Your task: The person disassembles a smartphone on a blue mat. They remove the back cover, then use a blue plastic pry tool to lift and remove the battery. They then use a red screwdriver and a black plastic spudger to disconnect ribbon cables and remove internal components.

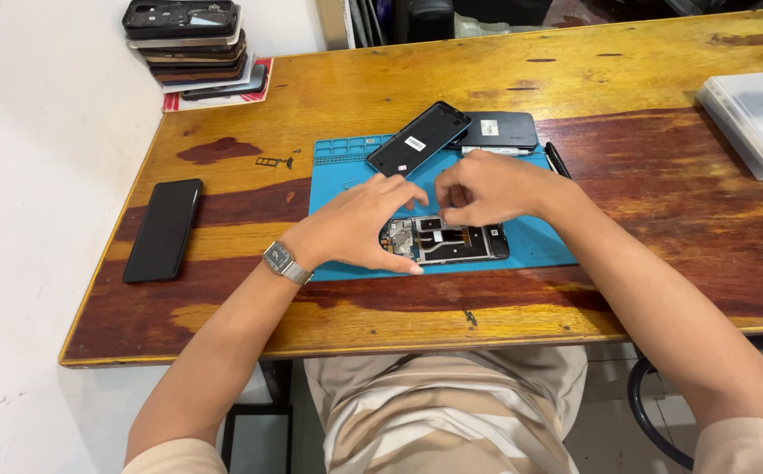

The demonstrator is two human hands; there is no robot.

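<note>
An opened phone [451, 241] with its inner boards bare lies on a blue work mat [539, 241]. My left hand [359, 224], with a metal watch on its wrist, cups the phone's left end, thumb along its near edge. Over the phone's upper middle my right hand [487, 187] is pinched; whether it holds a small part I cannot tell. A black back cover [418, 138] and a dark flat phone part [498, 129] lie at the mat's far edge.
A black phone [164, 230] lies screen-up at the wooden table's [644, 228] left. A stack of phones and cases [190, 44] stands at the far left corner. A clear plastic box [759, 118] sits at right. A small card tray [272, 161] lies left of the mat.
</note>
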